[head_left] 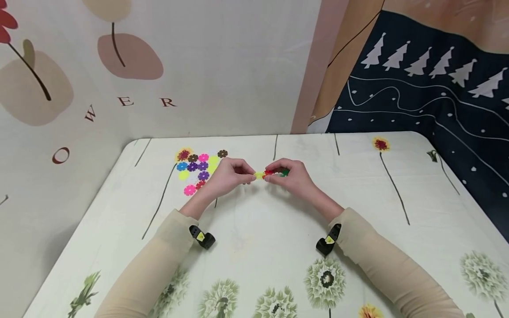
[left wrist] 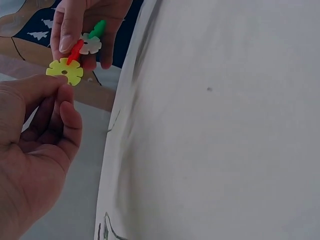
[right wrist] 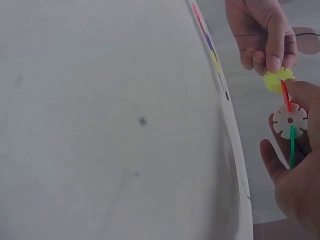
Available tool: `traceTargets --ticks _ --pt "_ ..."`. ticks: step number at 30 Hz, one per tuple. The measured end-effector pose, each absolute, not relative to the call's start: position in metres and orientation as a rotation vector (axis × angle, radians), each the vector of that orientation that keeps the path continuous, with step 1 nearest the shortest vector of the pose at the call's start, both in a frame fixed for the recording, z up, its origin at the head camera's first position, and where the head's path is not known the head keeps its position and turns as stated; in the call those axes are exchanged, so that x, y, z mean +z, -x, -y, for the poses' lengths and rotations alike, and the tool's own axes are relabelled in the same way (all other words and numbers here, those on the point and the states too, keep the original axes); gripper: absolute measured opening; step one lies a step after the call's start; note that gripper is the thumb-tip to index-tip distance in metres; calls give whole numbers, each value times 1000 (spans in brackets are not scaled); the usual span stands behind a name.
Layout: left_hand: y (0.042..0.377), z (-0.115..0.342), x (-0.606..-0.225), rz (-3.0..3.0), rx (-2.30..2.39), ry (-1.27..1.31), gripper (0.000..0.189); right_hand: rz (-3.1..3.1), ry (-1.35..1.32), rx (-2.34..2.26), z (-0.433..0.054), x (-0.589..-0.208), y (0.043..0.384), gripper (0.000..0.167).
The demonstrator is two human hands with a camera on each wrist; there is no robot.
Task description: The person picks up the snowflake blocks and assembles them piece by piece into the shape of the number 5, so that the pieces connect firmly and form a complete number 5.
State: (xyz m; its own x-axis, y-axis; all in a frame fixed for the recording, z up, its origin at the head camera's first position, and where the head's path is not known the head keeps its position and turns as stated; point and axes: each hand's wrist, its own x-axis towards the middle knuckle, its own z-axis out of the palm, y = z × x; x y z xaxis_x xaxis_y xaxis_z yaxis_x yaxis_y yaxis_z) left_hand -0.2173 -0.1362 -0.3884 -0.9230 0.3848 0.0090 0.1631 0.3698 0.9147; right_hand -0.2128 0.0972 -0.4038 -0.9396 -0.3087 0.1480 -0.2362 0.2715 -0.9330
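My left hand (head_left: pixel 230 177) pinches the rim of a yellow interlocking disc (left wrist: pixel 74 73) between thumb and fingers. A red interlocking disc (left wrist: pixel 76 51) meets the yellow one edge-on, and my right hand (head_left: pixel 293 177) holds it with the thumb against it. From the red disc the chain continues to a white notched disc (right wrist: pixel 283 115) and then a green disc (right wrist: pixel 292 150), which lies in front of the right hand's fingers. Both hands are raised above the table, close together. How deeply the yellow and red notches sit in each other I cannot tell.
Loose discs lie at the table's back left, among them purple (head_left: pixel 203 176), blue (head_left: pixel 182 166), pink (head_left: pixel 189 190) and brown (head_left: pixel 222 153) ones. The left forearm partly covers this group. A flower-printed cloth (head_left: pixel 254 247) covers the table, with a wall behind its far edge.
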Motion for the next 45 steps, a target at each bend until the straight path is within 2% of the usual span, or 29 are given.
traceTargets --ticks 19,36,45 --pt "216 136 -390 -2399 1536 -530 8 -2330 749 -1746 -101 -398 215 7" --pt "242 210 -384 -2524 1500 -189 26 -2351 640 -1707 -115 -398 212 9" --pt "252 234 -396 -2709 1325 -142 20 -2347 661 -1707 -119 -397 211 9"
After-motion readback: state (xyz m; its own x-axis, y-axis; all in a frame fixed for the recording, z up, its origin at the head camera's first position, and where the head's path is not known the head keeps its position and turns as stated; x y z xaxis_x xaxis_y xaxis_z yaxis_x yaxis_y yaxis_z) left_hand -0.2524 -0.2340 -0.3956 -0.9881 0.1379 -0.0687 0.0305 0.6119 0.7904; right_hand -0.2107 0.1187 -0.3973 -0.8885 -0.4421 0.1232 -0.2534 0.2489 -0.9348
